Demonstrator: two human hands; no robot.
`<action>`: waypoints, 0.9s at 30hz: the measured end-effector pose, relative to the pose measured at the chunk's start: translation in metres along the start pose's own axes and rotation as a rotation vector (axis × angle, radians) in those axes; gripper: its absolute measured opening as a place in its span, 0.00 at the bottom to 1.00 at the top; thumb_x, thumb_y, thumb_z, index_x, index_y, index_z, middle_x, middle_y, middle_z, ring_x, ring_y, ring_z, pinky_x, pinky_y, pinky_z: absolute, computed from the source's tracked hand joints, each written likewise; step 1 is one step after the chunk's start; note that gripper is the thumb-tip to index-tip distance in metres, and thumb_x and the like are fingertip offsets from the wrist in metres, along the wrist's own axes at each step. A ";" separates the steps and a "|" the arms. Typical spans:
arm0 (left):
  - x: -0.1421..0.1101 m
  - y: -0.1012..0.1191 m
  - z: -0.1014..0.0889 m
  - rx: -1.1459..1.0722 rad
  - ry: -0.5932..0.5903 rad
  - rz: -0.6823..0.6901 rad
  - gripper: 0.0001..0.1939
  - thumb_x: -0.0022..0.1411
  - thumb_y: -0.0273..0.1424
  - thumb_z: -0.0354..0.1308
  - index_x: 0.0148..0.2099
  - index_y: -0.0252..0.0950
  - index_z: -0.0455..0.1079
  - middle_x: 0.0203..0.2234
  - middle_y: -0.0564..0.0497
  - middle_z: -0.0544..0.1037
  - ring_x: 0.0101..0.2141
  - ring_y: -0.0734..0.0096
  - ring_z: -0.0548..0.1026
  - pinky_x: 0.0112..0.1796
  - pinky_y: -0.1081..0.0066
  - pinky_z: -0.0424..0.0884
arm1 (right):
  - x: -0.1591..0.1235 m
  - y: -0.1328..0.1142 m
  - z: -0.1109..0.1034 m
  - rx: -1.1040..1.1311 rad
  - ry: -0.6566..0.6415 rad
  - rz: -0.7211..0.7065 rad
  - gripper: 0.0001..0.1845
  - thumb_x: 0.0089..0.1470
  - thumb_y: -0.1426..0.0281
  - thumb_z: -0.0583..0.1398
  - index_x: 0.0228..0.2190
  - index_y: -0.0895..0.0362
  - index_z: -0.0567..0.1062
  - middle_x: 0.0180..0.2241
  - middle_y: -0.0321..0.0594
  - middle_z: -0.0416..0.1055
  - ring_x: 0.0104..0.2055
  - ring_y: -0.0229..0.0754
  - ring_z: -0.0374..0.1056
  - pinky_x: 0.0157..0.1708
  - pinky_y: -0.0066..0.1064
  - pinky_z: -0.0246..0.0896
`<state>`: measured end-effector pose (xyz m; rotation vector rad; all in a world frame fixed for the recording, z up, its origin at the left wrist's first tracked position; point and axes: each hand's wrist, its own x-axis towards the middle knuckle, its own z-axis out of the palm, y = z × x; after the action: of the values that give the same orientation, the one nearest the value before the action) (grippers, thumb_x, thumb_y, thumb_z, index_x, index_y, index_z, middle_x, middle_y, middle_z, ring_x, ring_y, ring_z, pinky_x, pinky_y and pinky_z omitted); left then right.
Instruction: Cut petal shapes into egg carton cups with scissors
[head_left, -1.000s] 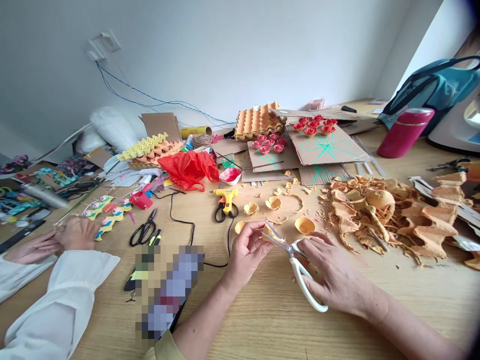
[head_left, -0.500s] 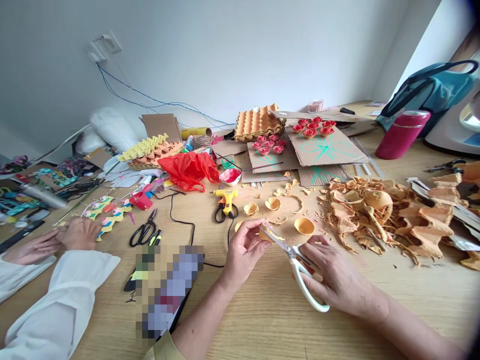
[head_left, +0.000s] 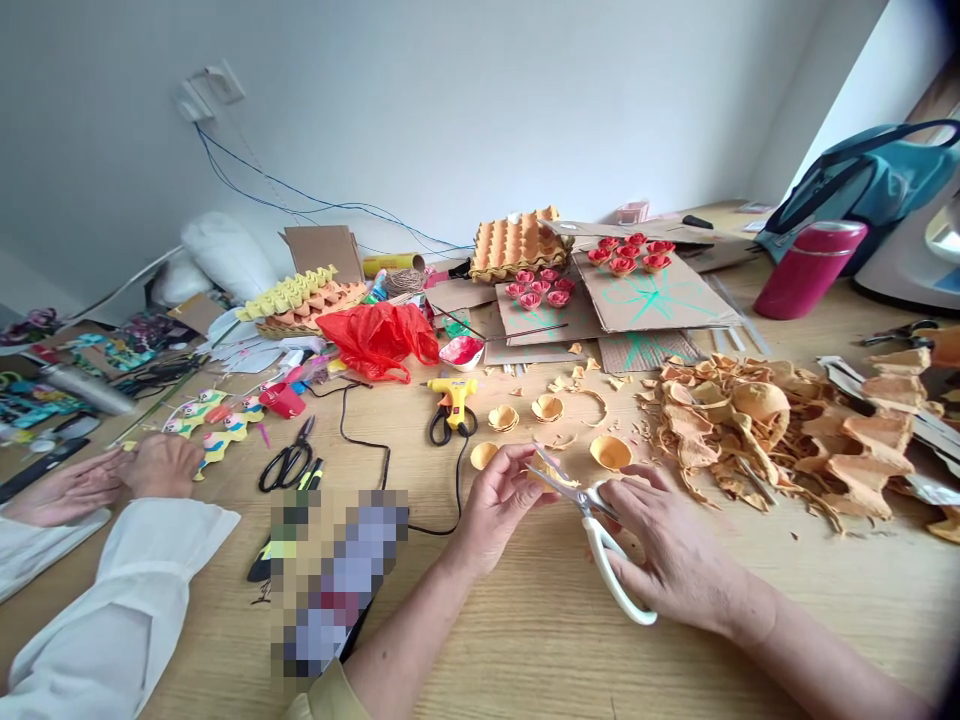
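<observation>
My left hand (head_left: 499, 508) pinches a small orange egg-carton cup (head_left: 553, 468) between thumb and fingers; part of it is hidden behind the fingers and blades. White-handled scissors (head_left: 616, 580) are in my right hand (head_left: 660, 545), their blades parted around the cup's edge. Just beyond my hands stand an uncut-looking orange cup (head_left: 611, 453) and a smaller cup (head_left: 484, 456). Two petal-edged cups, one on the left (head_left: 502, 418) and one on the right (head_left: 547, 408), sit farther back.
A pile of carton scraps (head_left: 720, 410) spreads at the right, near a pink bottle (head_left: 811, 270). A yellow glue gun (head_left: 454, 400), black scissors (head_left: 289, 462) and red plastic bag (head_left: 382, 338) lie left of centre. Red paper flowers (head_left: 626, 255) rest on cardboard. Another person's hands (head_left: 161, 465) work at far left.
The scissor blades have opened wider on the cup. My left hand has shifted slightly right, uncovering more of the small cup behind it.
</observation>
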<state>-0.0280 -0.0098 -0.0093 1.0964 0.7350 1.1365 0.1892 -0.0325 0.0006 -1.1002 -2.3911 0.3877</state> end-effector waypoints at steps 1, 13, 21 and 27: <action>0.000 0.000 0.000 0.009 -0.004 -0.005 0.18 0.60 0.35 0.64 0.52 0.40 0.68 0.48 0.46 0.76 0.47 0.60 0.76 0.47 0.59 0.75 | 0.000 0.000 0.000 -0.003 -0.001 0.001 0.11 0.59 0.63 0.57 0.31 0.53 0.61 0.28 0.36 0.68 0.34 0.45 0.65 0.48 0.48 0.55; -0.002 0.002 0.002 -0.072 -0.007 -0.021 0.18 0.61 0.36 0.64 0.52 0.41 0.68 0.49 0.47 0.75 0.47 0.61 0.76 0.47 0.59 0.75 | -0.004 0.000 0.004 0.065 -0.019 -0.016 0.12 0.63 0.64 0.53 0.28 0.53 0.58 0.26 0.35 0.65 0.31 0.43 0.64 0.41 0.42 0.57; 0.000 0.002 0.000 0.008 0.035 0.056 0.18 0.59 0.33 0.65 0.51 0.42 0.68 0.48 0.48 0.75 0.46 0.64 0.76 0.47 0.61 0.75 | -0.001 0.002 0.002 0.027 -0.019 -0.006 0.11 0.62 0.64 0.55 0.30 0.53 0.60 0.28 0.35 0.67 0.32 0.44 0.65 0.44 0.44 0.56; -0.001 -0.002 0.002 0.094 0.036 0.078 0.17 0.59 0.31 0.65 0.50 0.40 0.69 0.44 0.49 0.75 0.44 0.66 0.77 0.47 0.63 0.75 | 0.000 0.004 0.003 -0.001 -0.011 0.013 0.11 0.59 0.62 0.58 0.31 0.53 0.61 0.29 0.36 0.68 0.34 0.45 0.65 0.46 0.46 0.55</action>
<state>-0.0260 -0.0109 -0.0102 1.1949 0.7866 1.2005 0.1900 -0.0302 -0.0035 -1.1180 -2.3955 0.3978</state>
